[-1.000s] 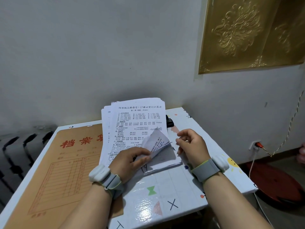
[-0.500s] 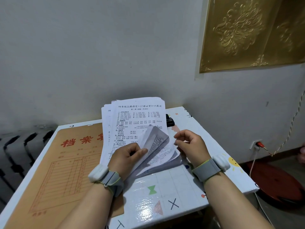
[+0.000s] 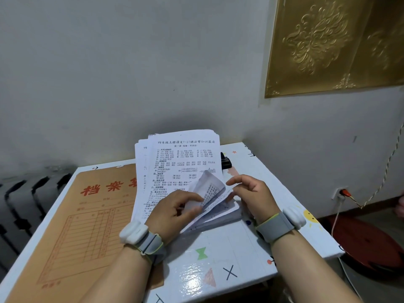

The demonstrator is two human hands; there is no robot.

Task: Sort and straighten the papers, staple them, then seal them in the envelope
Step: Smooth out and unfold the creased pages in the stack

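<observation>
Corner of papers (image 3: 183, 158) now curls higher; I see left hand (image 3: 172, 213) pinching it, right hand (image 3: 253, 195) relaxed, touching the edge.

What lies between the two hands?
In the head view, curled-up corner pages of the white printed paper stack lie between the left hand and right hand.

home room | plain grey plastered wall (image 3: 109, 73) | embossed gold wall panel (image 3: 332, 44) | dark ribbed radiator (image 3: 28, 193) | small white patterned bench (image 3: 218, 259)
</observation>
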